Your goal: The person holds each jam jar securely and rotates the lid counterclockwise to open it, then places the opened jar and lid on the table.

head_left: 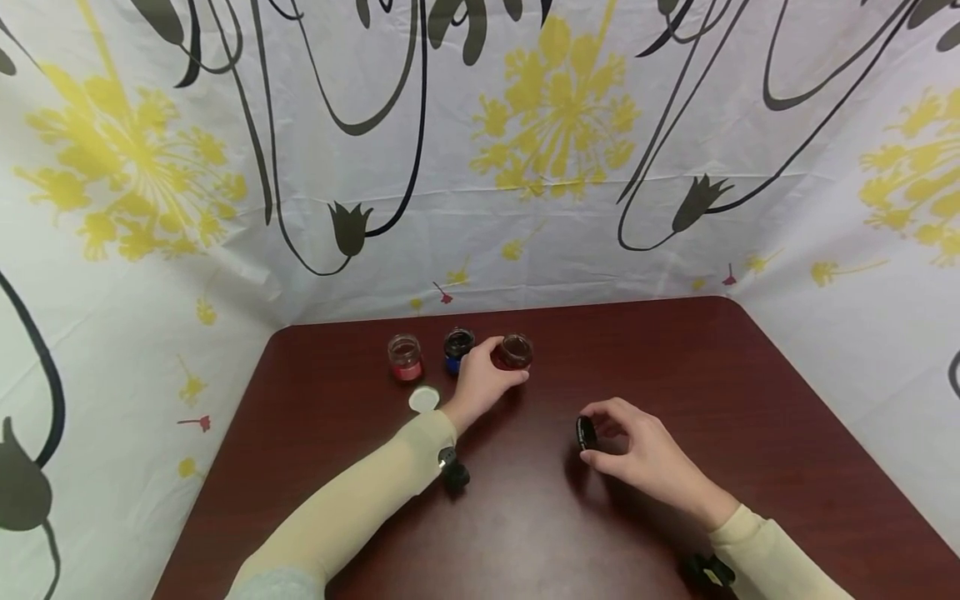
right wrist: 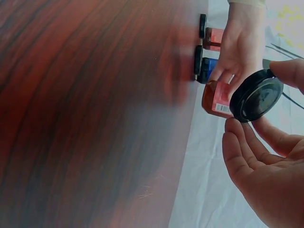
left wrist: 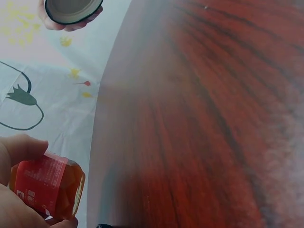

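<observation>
My left hand point(head_left: 482, 382) grips a small glass jar point(head_left: 516, 353) at the back of the table. In the left wrist view, this jar point(left wrist: 40, 185) has a red label and amber contents. My right hand point(head_left: 641, 446) pinches a dark lid point(head_left: 586, 433) by its edge, standing on edge between thumb and fingers. The right wrist view shows the lid's black outer face point(right wrist: 260, 97); its pale inside faces the left wrist camera. Left of the held jar are a blue-labelled jar point(head_left: 458, 346) and a red-labelled jar point(head_left: 406, 358), both with uncovered mouths.
A lid with its pale side up point(head_left: 424, 398) lies in front of the red-labelled jar. The right wrist view also shows a second dark lid point(right wrist: 198, 61) by the blue-labelled jar. Patterned white cloth point(head_left: 450, 167) hangs behind and beside the brown table point(head_left: 360, 508).
</observation>
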The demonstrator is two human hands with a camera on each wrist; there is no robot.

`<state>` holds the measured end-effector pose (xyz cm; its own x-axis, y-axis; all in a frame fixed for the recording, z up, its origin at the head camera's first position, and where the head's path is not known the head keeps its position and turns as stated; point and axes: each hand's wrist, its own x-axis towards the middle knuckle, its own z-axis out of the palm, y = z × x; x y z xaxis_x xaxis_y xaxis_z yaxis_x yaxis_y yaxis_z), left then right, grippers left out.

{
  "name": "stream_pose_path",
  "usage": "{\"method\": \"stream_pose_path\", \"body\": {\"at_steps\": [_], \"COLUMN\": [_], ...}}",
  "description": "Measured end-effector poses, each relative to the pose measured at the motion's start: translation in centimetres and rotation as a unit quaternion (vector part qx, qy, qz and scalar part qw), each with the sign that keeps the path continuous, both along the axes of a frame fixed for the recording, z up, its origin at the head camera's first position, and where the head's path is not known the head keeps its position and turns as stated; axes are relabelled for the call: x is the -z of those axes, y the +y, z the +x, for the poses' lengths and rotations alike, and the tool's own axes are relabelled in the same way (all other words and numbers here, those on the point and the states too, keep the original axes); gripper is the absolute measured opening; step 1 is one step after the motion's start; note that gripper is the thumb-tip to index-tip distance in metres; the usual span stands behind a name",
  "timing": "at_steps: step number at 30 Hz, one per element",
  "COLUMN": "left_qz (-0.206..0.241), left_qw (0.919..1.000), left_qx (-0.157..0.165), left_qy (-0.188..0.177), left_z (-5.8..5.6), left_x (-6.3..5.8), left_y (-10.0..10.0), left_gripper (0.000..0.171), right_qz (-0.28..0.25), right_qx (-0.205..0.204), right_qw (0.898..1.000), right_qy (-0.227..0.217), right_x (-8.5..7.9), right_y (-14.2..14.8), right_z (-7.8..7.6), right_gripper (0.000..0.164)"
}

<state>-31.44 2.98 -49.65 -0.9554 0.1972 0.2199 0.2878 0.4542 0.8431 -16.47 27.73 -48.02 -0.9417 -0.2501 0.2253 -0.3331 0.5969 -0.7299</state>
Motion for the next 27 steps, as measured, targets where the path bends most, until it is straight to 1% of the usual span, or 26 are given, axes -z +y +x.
{"method": "stream_pose_path", "body": {"at_steps": [6, 12, 16, 21, 27], "left_qz": [0.012, 0.029, 0.04, 0.04, 0.019], "left_qw": [0.9996, 0.9981, 0.9972, 0.9963, 0.9933], "left_qx": [-0.025, -0.053, -0.061, -0.061, -0.087], "left_qy": [0.002, -0.014, -0.019, -0.045, -0.073], "left_z": [-0.8, -1.3, -1.7, -1.8, -1.7], "left_x": [0.3, 0.6, 0.8, 0.8, 1.0], "left_y": [0.5, 0.9, 1.1, 1.4, 1.8], "left_gripper": [0.064, 0.064, 0.065, 0.068, 0.068], "right_qz": [0.008, 0.01, 0.012, 0.004, -0.004], "right_qx": [0.001, 0.0, 0.001, -0.002, -0.002], "right_qw": [1.0, 1.0, 1.0, 1.0, 1.0], "right_qy": [0.005, 0.008, 0.008, 0.002, -0.004], "right_x": [0.0, 0.0, 0.0, 0.0, 0.1], "right_y": [0.0, 0.0, 0.0, 0.1, 0.1], "right_z": [-0.1, -0.1, -0.1, -0.1, 0.0], "right_gripper": [0.046, 0.046, 0.046, 0.045, 0.044]}}
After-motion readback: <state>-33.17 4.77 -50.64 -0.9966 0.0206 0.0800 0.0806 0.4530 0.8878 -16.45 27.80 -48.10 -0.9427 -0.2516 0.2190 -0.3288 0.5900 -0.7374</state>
